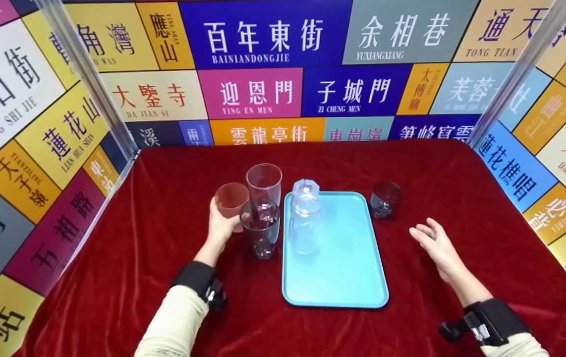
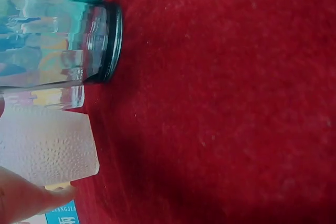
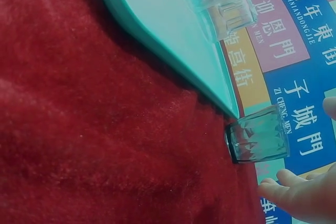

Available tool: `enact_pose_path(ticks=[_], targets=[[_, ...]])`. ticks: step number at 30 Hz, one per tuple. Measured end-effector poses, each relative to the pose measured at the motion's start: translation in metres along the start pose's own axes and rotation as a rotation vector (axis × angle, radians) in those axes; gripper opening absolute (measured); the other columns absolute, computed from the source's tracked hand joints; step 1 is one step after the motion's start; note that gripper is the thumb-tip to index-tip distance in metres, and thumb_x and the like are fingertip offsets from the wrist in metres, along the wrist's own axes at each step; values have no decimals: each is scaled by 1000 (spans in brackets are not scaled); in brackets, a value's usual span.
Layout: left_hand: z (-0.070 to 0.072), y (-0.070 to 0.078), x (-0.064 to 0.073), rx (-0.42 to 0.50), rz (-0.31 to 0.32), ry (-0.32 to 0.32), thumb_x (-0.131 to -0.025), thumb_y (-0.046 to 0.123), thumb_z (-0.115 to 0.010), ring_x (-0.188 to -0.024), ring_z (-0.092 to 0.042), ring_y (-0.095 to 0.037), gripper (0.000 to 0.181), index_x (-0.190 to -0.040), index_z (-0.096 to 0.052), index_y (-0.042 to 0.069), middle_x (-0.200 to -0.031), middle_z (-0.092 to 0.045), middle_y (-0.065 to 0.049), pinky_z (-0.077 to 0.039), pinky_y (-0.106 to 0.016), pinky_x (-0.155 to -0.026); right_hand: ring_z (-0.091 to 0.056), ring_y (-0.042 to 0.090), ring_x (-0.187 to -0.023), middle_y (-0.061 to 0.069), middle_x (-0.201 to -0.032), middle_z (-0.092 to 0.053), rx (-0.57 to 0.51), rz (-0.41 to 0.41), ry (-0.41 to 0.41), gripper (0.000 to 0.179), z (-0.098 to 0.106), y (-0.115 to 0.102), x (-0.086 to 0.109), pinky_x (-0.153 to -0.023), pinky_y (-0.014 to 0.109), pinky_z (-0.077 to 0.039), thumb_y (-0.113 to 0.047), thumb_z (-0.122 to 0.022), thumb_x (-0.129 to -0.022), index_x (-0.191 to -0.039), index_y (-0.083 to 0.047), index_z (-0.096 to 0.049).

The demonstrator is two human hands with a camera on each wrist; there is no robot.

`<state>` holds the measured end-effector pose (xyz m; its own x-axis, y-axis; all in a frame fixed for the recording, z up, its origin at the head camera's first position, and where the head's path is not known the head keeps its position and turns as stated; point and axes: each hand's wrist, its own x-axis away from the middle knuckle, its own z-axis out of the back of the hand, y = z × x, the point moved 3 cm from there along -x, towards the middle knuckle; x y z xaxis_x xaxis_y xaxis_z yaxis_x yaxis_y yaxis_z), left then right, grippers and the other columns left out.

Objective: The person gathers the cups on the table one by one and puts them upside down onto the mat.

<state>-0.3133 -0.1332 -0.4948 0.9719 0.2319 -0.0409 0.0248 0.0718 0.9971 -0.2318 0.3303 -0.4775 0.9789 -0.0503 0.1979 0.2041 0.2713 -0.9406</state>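
My left hand [image 1: 221, 225] grips a frosted cup [image 1: 232, 200] with a pebbled wall, its thumb on the near side. In the left wrist view the cup [image 2: 50, 142] shows its textured side, with a finger lying along it. Right beside it stands a tall dark-tinted glass [image 1: 260, 230], and behind that a tall clear glass [image 1: 264, 179]. My right hand [image 1: 439, 248] hovers over the cloth with fingers loosely extended, holding nothing. Nearest to it is a short dark faceted tumbler [image 1: 386, 201], which in the right wrist view [image 3: 258, 135] stands apart from the fingers.
A turquoise tray [image 1: 342, 277] lies mid-table. On its left side is clear glassware [image 1: 305, 225]; whether its pieces are stacked is hard to tell. Red velvet cloth [image 1: 164, 173] covers the table. Walls with printed signs and transparent corner posts [image 1: 521, 64] enclose the back and sides.
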Motion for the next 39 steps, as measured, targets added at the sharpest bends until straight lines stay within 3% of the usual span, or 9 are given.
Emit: enact_pose_path(ticks=[3, 7, 12, 15, 18, 22, 30, 35, 39], targets=[[-2, -2, -2, 20, 2, 20, -68, 1, -74, -128, -32, -33, 95, -143, -15, 2, -141, -31, -22, -25, -43, -107, -23, 31, -132, 26, -147, -16, -19, -11, -3, 82, -2, 2, 1, -101, 27, -27, -36, -45, -94, -144, 0, 9], [-4, -4, -2, 30, 2, 47, -68, 4, -75, -127, -35, -32, 95, -143, -16, 4, -140, -33, -21, -30, -42, -105, -21, 32, -133, 27, -147, -14, -50, -20, -20, 82, -5, 5, 2, -103, 29, -27, -35, -45, -94, -144, 1, 10], [-7, -4, 0, 22, 33, 51, -70, 5, -75, -123, -39, -34, 95, -143, -14, 11, -141, -31, -20, -51, -46, -78, -21, 31, -133, 27, -147, -14, -66, -21, -20, 82, -7, 7, 3, -104, 29, -26, -34, -46, -94, -144, 1, 9], [-7, -4, 0, 10, 47, 55, -71, 5, -75, -120, -42, -36, 93, -142, -15, 12, -140, -32, -21, -53, -49, -67, -21, 31, -133, 27, -147, -14, -77, -28, -23, 80, -8, 9, 2, -105, 31, -26, -32, -45, -95, -144, 1, 9], [-5, -4, -1, -9, 31, 80, -70, 7, -75, -122, -40, -35, 91, -141, -17, 11, -139, -33, -20, -49, -47, -83, -21, 30, -133, 27, -147, -14, -75, -34, -28, 79, -9, 9, 2, -106, 33, -25, -31, -44, -95, -144, 0, 9], [-1, 2, -3, -26, -24, 132, -69, 8, -76, -127, -35, -31, 89, -139, -21, 6, -140, -34, -19, -29, -41, -105, -23, 30, -133, 26, -147, -14, -51, -27, -25, 79, -7, 7, 2, -103, 29, -27, -31, -44, -95, -144, -1, 9], [16, 36, -1, -5, -152, 239, -66, 5, -77, -127, -34, -29, 89, -137, -23, 2, -140, -34, -19, -25, -37, -107, -18, 34, -134, 28, -147, -13, -14, 12, -13, 83, -4, 2, 1, -110, 45, -14, -33, -47, -94, -144, 1, 9], [23, 67, 5, 36, -244, 289, -65, 7, -79, -125, -36, -26, 88, -135, -27, 1, -137, -36, -18, -27, -34, -105, -19, 35, -134, 28, -147, -12, 6, 12, -20, 84, -3, 1, 3, -109, 46, -16, -35, -47, -94, -144, 0, 9], [22, 94, 11, 61, -294, 283, -65, 8, -79, -124, -37, -24, 87, -135, -27, 3, -135, -39, -17, -28, -32, -104, -18, 34, -134, 27, -148, -11, 12, 17, -24, 82, -3, 0, 3, -109, 45, -17, -35, -47, -94, -145, -1, 7]])
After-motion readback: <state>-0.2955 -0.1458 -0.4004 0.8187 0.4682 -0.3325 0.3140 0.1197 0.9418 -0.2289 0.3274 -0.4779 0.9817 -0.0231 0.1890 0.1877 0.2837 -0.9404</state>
